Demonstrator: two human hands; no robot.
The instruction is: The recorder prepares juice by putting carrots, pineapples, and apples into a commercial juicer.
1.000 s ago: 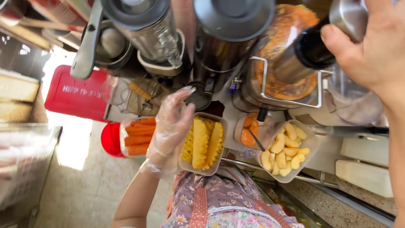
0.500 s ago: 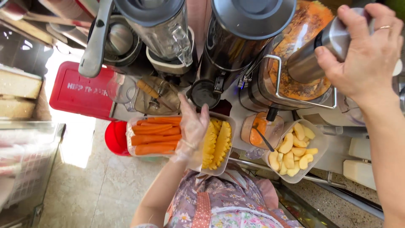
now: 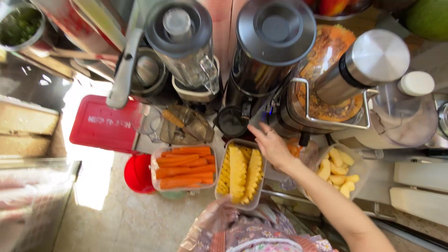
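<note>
My right hand (image 3: pixel 273 147), bare with a ring, reaches forward with fingers apart, its fingertips at the base of a dark steel juicer (image 3: pixel 273 42). It holds nothing. Under its wrist, a tub of orange pieces (image 3: pixel 295 150) is partly hidden. My left hand (image 3: pixel 212 218), in a clear glove, is drawn back near my body at the near end of a tub of pineapple slices (image 3: pixel 240 173). It is blurred, so its grip is unclear. A tub of carrot sticks (image 3: pixel 184 168) lies left of the pineapple.
A tub of pale yellow fruit chunks (image 3: pixel 339 173) sits to the right. Behind stand a clear-jar blender (image 3: pixel 183 42), a juicer bowl full of orange pulp (image 3: pixel 329 100) with a steel plunger (image 3: pixel 368 65), and a clear jug (image 3: pixel 186 126). A red board (image 3: pixel 100 123) and red bowl (image 3: pixel 137 175) lie left.
My right hand came down from the steel plunger to the dark juicer's base. My gloved left hand pulled back from over the carrot and pineapple tubs toward my body.
</note>
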